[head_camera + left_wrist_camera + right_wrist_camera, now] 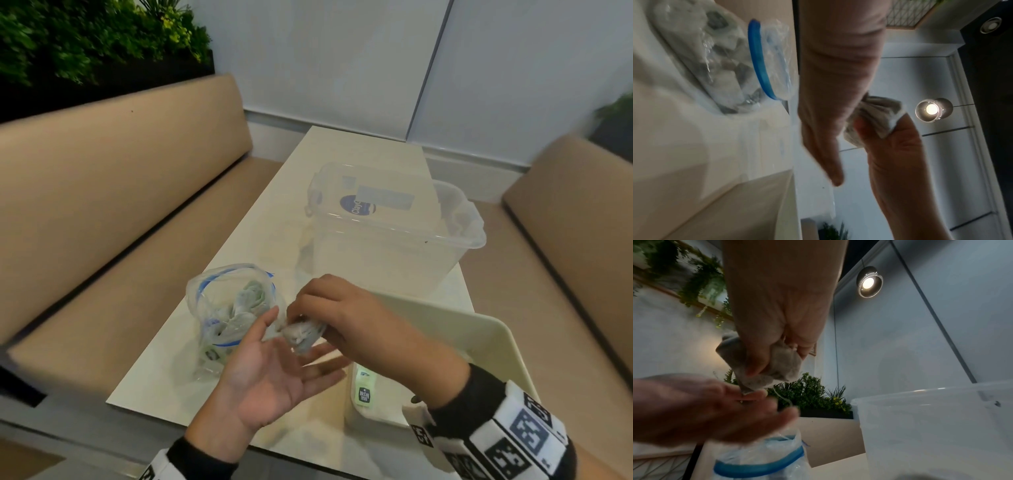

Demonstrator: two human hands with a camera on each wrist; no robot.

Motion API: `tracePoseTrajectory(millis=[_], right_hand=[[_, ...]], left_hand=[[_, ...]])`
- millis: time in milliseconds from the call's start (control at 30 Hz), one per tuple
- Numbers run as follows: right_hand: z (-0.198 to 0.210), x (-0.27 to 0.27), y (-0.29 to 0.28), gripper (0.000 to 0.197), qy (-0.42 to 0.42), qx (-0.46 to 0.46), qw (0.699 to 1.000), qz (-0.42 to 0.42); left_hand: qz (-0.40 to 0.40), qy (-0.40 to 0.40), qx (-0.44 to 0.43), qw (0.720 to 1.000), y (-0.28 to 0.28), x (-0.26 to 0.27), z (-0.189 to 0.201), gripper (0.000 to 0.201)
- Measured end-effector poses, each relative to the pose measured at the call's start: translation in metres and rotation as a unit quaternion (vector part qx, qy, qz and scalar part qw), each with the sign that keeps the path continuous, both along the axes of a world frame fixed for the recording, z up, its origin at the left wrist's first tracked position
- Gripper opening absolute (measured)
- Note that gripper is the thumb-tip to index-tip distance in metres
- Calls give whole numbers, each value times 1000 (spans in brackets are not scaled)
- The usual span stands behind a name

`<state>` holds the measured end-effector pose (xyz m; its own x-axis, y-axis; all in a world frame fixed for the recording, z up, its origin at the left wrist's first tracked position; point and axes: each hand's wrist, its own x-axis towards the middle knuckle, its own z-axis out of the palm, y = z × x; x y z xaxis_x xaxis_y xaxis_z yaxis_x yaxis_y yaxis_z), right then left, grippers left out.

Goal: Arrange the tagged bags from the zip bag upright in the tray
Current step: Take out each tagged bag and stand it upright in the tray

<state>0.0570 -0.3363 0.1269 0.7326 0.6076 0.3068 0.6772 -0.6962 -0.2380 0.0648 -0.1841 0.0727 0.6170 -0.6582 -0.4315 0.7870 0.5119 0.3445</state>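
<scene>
The clear zip bag with a blue seal stands open on the table, with several tea bags inside; it also shows in the wrist views. My right hand grips a small bunch of grey tea bags just right of the zip bag's mouth, above the table. My left hand lies palm up under the bunch, fingers straight, thumb against it. The cream tray sits to the right, under my right forearm. One tea bag tag leans on its near left wall.
A large clear plastic container stands on the table beyond the tray and also fills the right side of the right wrist view. Tan bench seats run along both sides of the narrow table. A planter sits at the back left.
</scene>
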Motion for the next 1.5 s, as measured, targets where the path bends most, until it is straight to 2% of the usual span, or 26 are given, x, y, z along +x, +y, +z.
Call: tracePoseTrajectory(millis=[133, 300, 367, 467, 533, 600, 700, 767, 833, 933, 1033, 1100, 1200, 1300, 1333, 1400, 1500], right_hand=[[0, -2, 2, 35, 25, -61, 998, 15], [16, -11, -10, 47, 196, -23, 980, -6], [22, -13, -15, 50, 235, 11, 972, 5], [24, -15, -21, 54, 266, 114, 957, -15], [22, -16, -26, 54, 266, 216, 938, -60], [19, -17, -32, 45, 227, 286, 922, -128], [15, -21, -35, 24, 191, 264, 925, -196], [13, -24, -31, 10, 198, 216, 936, -194], [7, -26, -24, 7, 188, 180, 946, -194], [-2, -27, -15, 13, 161, 150, 952, -214], [-3, -26, -13, 30, 186, 117, 944, -244], [-2, -25, -14, 34, 201, 102, 944, -242], [-1, -24, -14, 24, 192, 92, 950, -227], [0, -24, -14, 6, 173, 113, 957, -204], [1, -24, -15, 8, 175, 125, 957, -195], [5, -23, -17, 17, 179, 137, 957, -184], [22, -21, -24, 28, 158, 157, 957, -185]], left_hand=[[-3, -2, -43, 999, -1, -4, 13, 52], [-15, 17, 12, 1000, 1, -1, 16, 42], [-21, 14, 16, 1000, 0, 0, 18, 41], [-11, -21, 59, 998, -5, 1, 18, 47], [-3, -61, 75, 995, -7, 0, 18, 43], [1, -93, 81, 992, -8, -2, 20, 39], [20, -129, 112, 985, -11, -5, 18, 36], [34, -148, 135, 979, -14, -7, 15, 32], [43, -157, 137, 977, -17, -9, 13, 25], [46, -152, 121, 980, -20, -9, 11, 28], [43, -149, 102, 983, -21, -8, 10, 28], [40, -146, 95, 984, -20, -8, 10, 29], [45, -133, 107, 984, -19, -7, 7, 21], [54, -126, 121, 983, -18, -5, 4, 26], [57, -125, 122, 983, -17, -5, 4, 23], [62, -148, 138, 977, -16, -4, 4, 16], [72, -232, 183, 953, -18, -5, 0, 23]])
